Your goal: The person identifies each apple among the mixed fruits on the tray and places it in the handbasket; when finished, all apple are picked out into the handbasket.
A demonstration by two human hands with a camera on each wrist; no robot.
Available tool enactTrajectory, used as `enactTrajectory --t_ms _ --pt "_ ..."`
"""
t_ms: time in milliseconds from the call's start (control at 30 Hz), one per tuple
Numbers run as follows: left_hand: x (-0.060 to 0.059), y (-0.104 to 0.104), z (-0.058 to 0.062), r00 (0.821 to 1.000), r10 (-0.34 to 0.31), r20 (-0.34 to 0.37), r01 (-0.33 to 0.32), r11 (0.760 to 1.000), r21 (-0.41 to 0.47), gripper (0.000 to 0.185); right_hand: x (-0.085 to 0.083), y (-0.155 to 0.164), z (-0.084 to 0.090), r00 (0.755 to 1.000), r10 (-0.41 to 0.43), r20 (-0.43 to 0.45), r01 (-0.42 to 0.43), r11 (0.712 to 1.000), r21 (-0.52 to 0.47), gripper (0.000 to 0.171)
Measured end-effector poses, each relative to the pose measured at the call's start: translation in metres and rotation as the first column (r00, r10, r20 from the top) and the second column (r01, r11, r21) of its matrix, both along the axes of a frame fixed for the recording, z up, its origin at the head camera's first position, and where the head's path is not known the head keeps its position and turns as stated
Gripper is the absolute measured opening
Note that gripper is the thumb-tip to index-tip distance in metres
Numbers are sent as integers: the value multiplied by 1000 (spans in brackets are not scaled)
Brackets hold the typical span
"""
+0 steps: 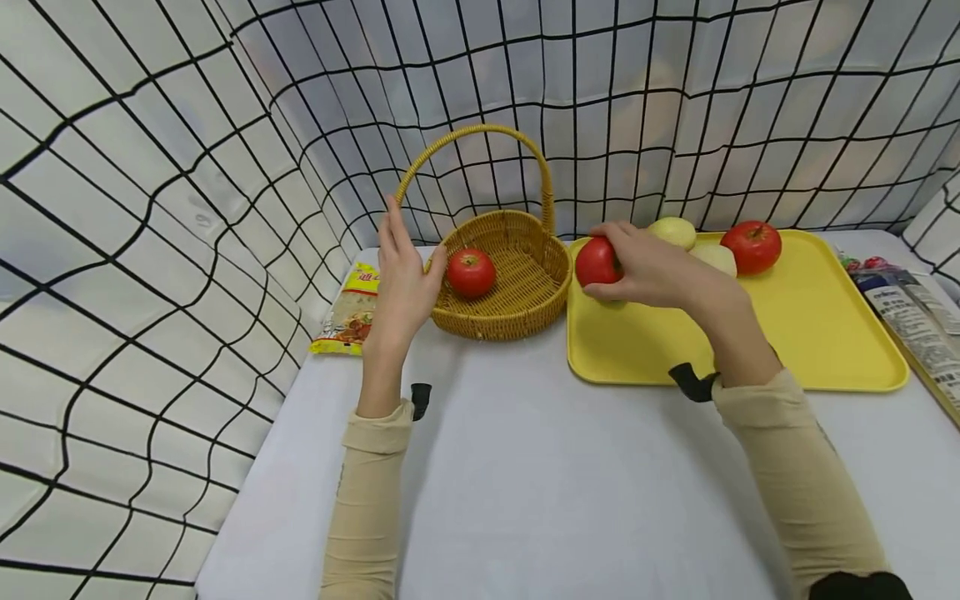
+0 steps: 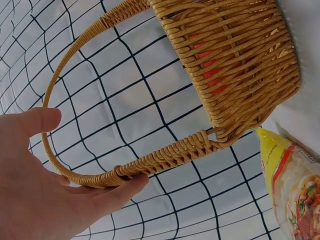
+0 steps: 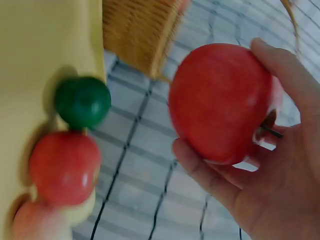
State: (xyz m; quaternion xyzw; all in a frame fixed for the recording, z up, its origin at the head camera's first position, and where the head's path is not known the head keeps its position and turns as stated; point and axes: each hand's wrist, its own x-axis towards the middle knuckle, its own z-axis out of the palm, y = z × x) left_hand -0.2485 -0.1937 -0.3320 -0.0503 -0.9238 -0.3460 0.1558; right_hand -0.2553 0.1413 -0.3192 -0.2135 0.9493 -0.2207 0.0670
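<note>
in the head view the left hand (image 1: 401, 279) rested open beside the basket (image 1: 517, 287); the right hand (image 1: 652, 267) gripped a red apple (image 1: 596, 261) over the yellow tray (image 1: 817, 333). in the left wrist view straight fingers (image 2: 117, 192) touched the handle (image 2: 150, 162). in the right wrist view fingers (image 3: 210, 177) curled around the apple.

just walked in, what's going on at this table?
A person is working with fruit between a yellow tray and a wicker basket. The right hand holds a red apple in a curled grip over the tray's left end. The left hand rests open against the basket's left side, near its handle. One red tomato already lies in the basket. Another red fruit and two pale ones remain on the tray.
</note>
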Motion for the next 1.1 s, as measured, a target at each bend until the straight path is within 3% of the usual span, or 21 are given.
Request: enactTrajectory --t_ms 167,333,433,500,633,733,967,1100 --pt "-1 -1 1 1000 -3 -1 3 1000 1 91 -50 -51 11 996 87 21 -89 988 125 81" --pt "0 -6 3 1000 -14 -6 14 1000 -5 91 -106 -107 21 976 117 185 -159 961 226 80" --pt "2 -8 4 1000 -17 -3 17 1000 9 90 -129 -131 20 952 36 305 -123 955 269 81" --pt "3 -8 4 1000 -23 12 23 1000 22 90 -138 -140 17 945 -38 325 -77 939 335 83" --pt "4 -3 5 999 -44 28 43 999 27 89 -143 -146 10 949 -111 296 -22 910 413 73" --pt "4 1 5 999 -46 15 46 999 17 88 -140 -146 5 953 -84 290 -45 910 411 65" --pt "5 0 6 999 -44 26 44 999 15 88 -134 -148 -7 926 -150 347 -3 915 402 99" --pt "5 -3 5 999 -34 32 33 999 20 88 -134 -151 -13 938 -113 329 -22 925 380 94"
